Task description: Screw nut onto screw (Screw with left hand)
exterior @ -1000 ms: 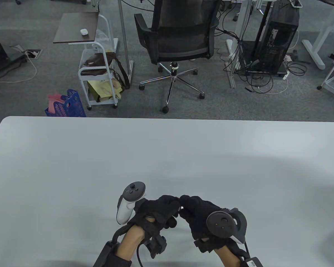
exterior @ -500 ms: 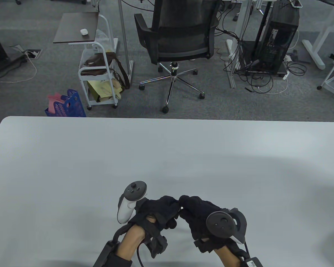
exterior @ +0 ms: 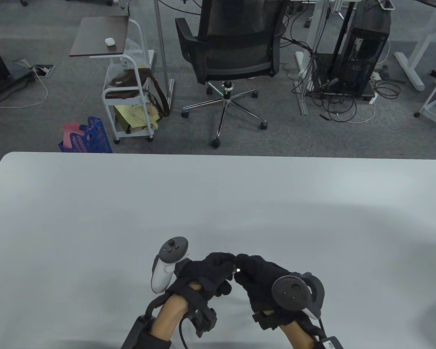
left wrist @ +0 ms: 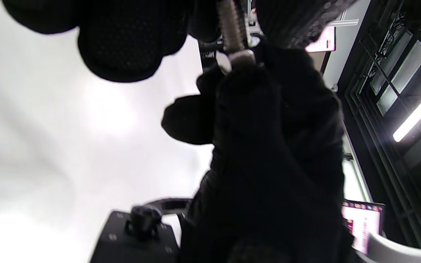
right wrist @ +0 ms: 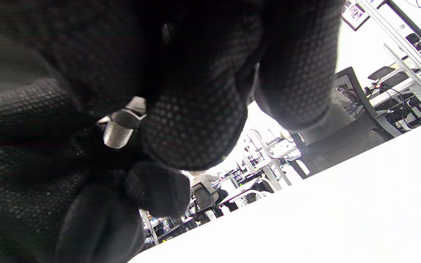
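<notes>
Hands (exterior: 218, 271) meet — screw (left wrist: 231, 27) pinched between.

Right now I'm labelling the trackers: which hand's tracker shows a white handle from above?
The left hand's tracker: its white handle stands beside the left hand. The right hand's tracker shows mostly its dark round face.

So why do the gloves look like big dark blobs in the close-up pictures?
In the left wrist view the black-gloved right hand sits against the bright, washed-out white table, so it shows as a silhouette; only the threaded metal screw catches light. In the right wrist view the black-gloved left hand is very near, with a glaring backdrop. The table view is evenly lit, with soft shadows.
</notes>
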Motion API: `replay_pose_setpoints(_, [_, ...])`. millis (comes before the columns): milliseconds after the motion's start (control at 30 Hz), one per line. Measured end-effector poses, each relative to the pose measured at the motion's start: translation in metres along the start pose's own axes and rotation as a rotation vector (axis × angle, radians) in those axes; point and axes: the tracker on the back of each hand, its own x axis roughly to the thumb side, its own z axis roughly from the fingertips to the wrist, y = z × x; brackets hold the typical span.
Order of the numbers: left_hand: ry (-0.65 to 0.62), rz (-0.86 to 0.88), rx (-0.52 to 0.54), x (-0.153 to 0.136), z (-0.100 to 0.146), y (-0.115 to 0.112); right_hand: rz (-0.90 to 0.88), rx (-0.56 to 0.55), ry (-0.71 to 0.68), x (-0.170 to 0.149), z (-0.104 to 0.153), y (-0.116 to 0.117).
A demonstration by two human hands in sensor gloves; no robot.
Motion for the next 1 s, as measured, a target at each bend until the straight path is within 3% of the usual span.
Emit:
replay_pose_setpoints(200, [-0.015, -0.041, 0.037, 0.004, -0.001, -0.002, -0.006, 0.010, -0.004, 0.001, 0.000, 0.000])
replay_pose_setpoints(267, [-0.019, 0.001, -0.065, 0.007, -0.001, -0.003, -0.006, 0.009, -0.007, 0.002, 0.000, 0.000])
replay_pose_setpoints(467, [-0.017, -0.021, 0.016, 0.002, -0.001, -0.003, -0.007, 0.005, 0.000, 0.000, 0.000, 0.000])
replay_pose_setpoints(700, [-0.034, 0.004, -0.050, 0.004, -0.001, -0.004, -0.014, -0.001, 0.003, 0.000, 0.000, -0.001])
replay_pose_setpoints(767, [-0.035, 0.018, -0.012, 0.004, 0.000, -0.002, -0.028, -0.010, 0.014, -0.002, 0.000, -0.001])
replay_pose_setpoints(1000, [-0.080, -0.206, 0.091, 0.019, 0.003, -0.003, -0.042, -0.017, 0.037, -0.006, 0.000, -0.002])
